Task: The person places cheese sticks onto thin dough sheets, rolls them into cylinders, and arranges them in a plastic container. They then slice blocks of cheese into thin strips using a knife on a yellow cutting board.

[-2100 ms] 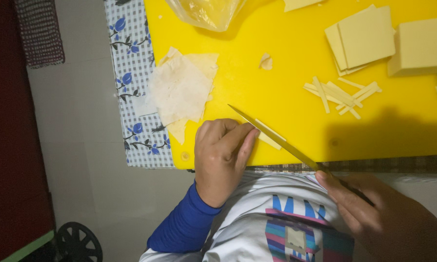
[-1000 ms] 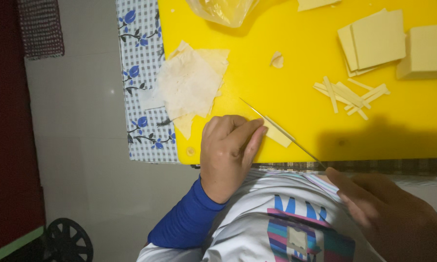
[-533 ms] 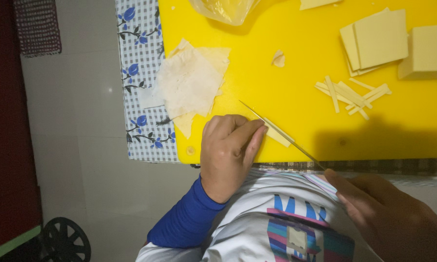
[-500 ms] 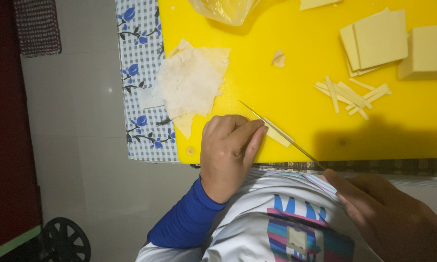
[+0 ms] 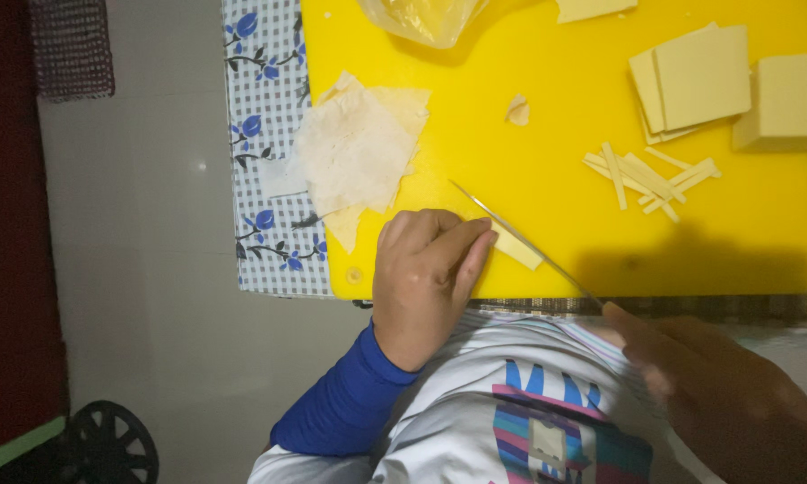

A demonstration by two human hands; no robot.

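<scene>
yellow cutting board [image 5: 565, 215] on checked cloth [image 5: 264, 134] — left hand [image 5: 421, 278] pins a cheese slice [image 5: 516, 246], right hand [image 5: 717, 394] grips knife [image 5: 520, 237].

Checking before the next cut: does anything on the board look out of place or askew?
One thing: the papery sheets hang off the yellow cutting board onto the flowered cloth. A small crumb lies alone.

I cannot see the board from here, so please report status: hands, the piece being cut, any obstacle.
Left hand pins pale slab on yellow board. Right hand holds knife, blade on slab. Cut strips lie apart, nothing in the way.
</scene>
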